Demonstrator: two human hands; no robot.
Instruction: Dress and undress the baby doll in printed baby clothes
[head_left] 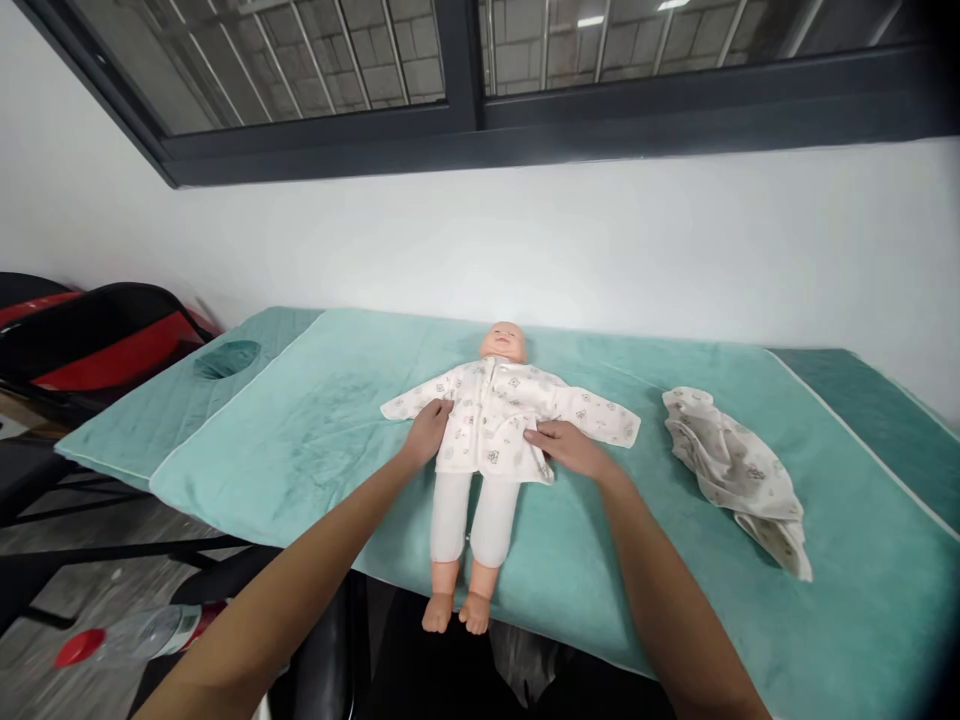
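Note:
A baby doll [504, 342] lies on its back on a green padded bed [330, 400], its feet reaching over the near edge. It wears a white patterned jacket [487, 415] with long sleeves spread to both sides, and plain white trousers. My left hand [430, 430] grips the jacket's side under the arm on the left, fingers closed on the cloth. On the other side, my right hand [570, 446] pinches the jacket's side near the hem. Farther right lies a crumpled white patterned cloth [739, 475], apart from both hands.
A white wall and dark window frame [480, 130] stand behind the bed. At the left are black and red chairs [112, 340]. Below the bed's edge, a clear bottle with a red cap [142, 635] lies on its side. The bed has a round hole [226, 360] at its left end.

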